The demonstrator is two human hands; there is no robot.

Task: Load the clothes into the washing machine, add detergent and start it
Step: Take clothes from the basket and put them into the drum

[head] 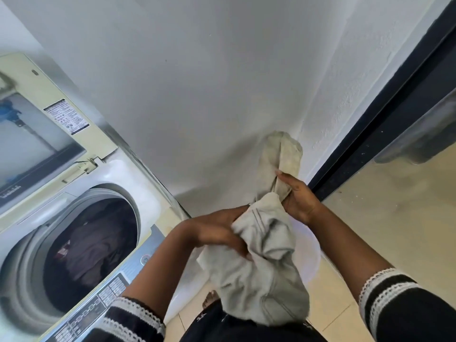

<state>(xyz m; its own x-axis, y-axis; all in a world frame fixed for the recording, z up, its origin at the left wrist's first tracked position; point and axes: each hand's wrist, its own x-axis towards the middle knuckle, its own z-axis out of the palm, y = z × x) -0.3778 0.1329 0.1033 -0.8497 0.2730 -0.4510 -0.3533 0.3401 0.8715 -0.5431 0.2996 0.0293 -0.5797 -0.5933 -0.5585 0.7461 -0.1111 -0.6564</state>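
beside a white wall (pixel 197 82), a person holds a pale grey garment (pixel 266 267) up in front of their body with both hands. left hand (pixel 217 230) has its fingers curled into the bunched middle of the cloth and grips it. right hand (pixel 296 198) pinches a narrower upper part of the same cloth between thumb and fingers, and that part stands up above the hand toward the wall corner. rest of the garment hangs down in folds between the two forearms. both sleeves (pixel 385 292) are dark with white lace bands.

to the left stands a top-loading washing machine (pixel 153 201) with its lid (pixel 49 114) raised against the wall. dark clothes (pixel 98 243) lie inside the drum, well apart from the grey garment. control panel (pixel 111 292) runs along the near edge of the machine, just under the left forearm. below the hanging cloth a white basket (pixel 313 262) shows partly on the beige tiled floor (pixel 382 218), and a dark door frame (pixel 394 99) runs up the right side.
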